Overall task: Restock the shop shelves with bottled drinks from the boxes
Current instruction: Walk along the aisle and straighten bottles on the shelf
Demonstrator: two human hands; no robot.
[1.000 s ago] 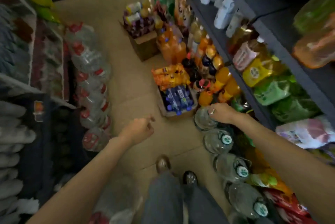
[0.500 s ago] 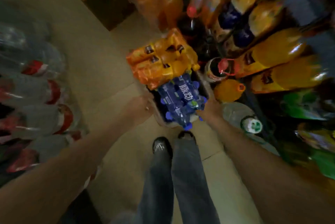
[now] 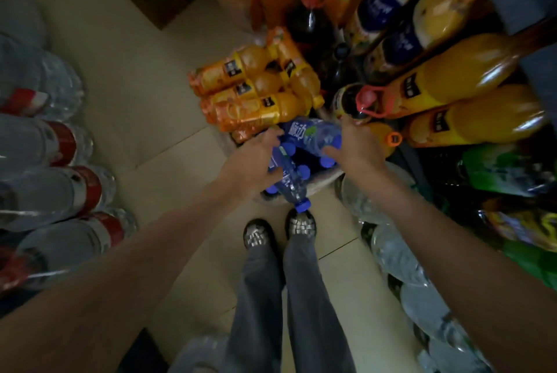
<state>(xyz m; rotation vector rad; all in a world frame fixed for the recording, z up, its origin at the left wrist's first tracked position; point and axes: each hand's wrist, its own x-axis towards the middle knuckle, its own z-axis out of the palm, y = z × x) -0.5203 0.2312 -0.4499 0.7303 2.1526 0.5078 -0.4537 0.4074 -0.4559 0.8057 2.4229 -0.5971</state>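
1. Head view: an open cardboard box (image 3: pixel 324 182) of blue-capped clear plastic water bottles sits on the floor just ahead of the person's two woven shoes (image 3: pixel 259 234).
2. The left hand (image 3: pixel 250 164) curls around one blue-capped bottle (image 3: pixel 289 179) lying tilted over the box's near edge.
3. The right hand (image 3: pixel 357 149) grips a second blue-labelled bottle (image 3: pixel 313 134) over the box.
4. At least three small orange juice bottles (image 3: pixel 256 92) lie on the box's far side.
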